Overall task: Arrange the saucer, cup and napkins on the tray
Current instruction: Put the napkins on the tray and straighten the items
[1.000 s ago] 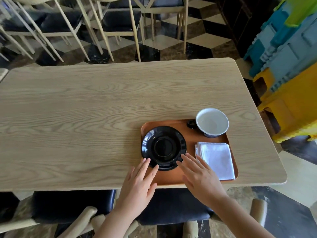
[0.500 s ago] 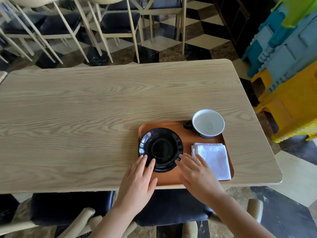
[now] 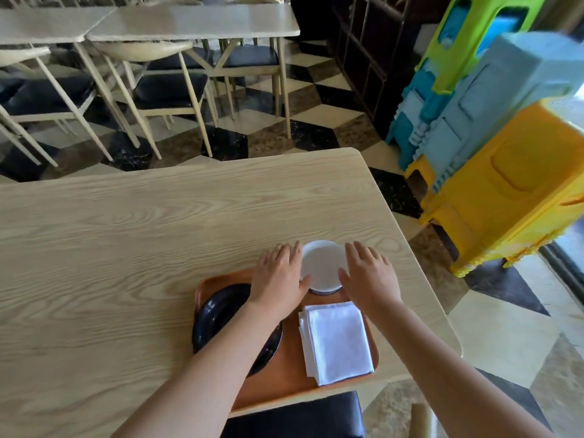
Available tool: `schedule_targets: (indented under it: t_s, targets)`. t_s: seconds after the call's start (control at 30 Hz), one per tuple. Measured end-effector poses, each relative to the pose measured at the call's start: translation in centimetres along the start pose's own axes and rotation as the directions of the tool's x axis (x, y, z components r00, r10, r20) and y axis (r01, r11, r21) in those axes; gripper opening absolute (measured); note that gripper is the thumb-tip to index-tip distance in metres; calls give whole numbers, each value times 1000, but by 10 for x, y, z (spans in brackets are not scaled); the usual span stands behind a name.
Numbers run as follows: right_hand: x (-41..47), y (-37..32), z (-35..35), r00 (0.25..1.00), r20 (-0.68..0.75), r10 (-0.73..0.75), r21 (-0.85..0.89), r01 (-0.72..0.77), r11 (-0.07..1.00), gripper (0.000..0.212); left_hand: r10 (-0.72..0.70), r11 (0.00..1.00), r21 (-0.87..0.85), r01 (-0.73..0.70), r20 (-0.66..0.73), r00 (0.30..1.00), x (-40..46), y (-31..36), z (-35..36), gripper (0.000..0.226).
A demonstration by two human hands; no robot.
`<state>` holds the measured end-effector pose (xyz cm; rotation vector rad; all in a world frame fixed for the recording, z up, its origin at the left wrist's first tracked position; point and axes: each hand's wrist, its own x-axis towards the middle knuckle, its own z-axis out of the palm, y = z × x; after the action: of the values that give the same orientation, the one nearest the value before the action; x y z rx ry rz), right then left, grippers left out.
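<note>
An orange tray (image 3: 284,384) lies at the near right edge of the wooden table (image 3: 126,248). On its left side sits a black saucer (image 3: 215,314), partly covered by my left forearm. A stack of white napkins (image 3: 336,339) lies on the tray's right side. The white cup (image 3: 322,267) stands at the tray's far right corner. My left hand (image 3: 278,276) rests against the cup's left side and my right hand (image 3: 368,276) against its right side, fingers spread; I cannot tell whether they grip it.
Stacked plastic stools in yellow (image 3: 512,191), blue and green stand to the right of the table. Wooden chairs with dark seats (image 3: 170,86) and other tables stand beyond the far edge. A dark chair seat (image 3: 300,418) is right below the tray.
Both hands have left the near rim of the saucer and moved forward to either side of the cup. The camera has tilted up and come closer.
</note>
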<state>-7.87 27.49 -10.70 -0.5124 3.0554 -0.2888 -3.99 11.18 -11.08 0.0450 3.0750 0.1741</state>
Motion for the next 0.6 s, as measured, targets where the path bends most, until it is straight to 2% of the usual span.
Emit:
schedule_targets:
  t_s: [0.07, 0.13, 0.2, 0.27, 0.33, 0.43, 0.6]
  targets:
    - [-2, -4, 4, 990, 108, 92, 127, -106, 986, 39, -68, 996, -57, 68, 10, 998, -5, -4, 4, 62]
    - [0, -5, 5, 982, 132, 138, 249, -168, 954, 35, -137, 955, -260, 142, 37, 990, -3, -3, 7, 59]
    - [5, 0, 6, 979, 123, 162, 358, -196, 913, 34, -213, 833, -501, 233, 98, 972, 1, -3, 8, 57]
    - [4, 1, 9, 972, 137, 191, 431, -232, 872, 33, -254, 711, -640, 291, 151, 955, 4, -6, 11, 51]
    - [3, 2, 13, 964, 149, 221, 525, -266, 808, 35, -270, 628, -709, 322, 190, 944, 5, -11, 11, 46]
    - [2, 4, 16, 948, 180, 263, 625, -317, 714, 39, -287, 564, -750, 345, 213, 934, 5, -20, 11, 39]
    - [-2, -1, 16, 953, 175, 247, 643, -300, 704, 39, -279, 529, -776, 344, 224, 934, -3, -30, 16, 38]
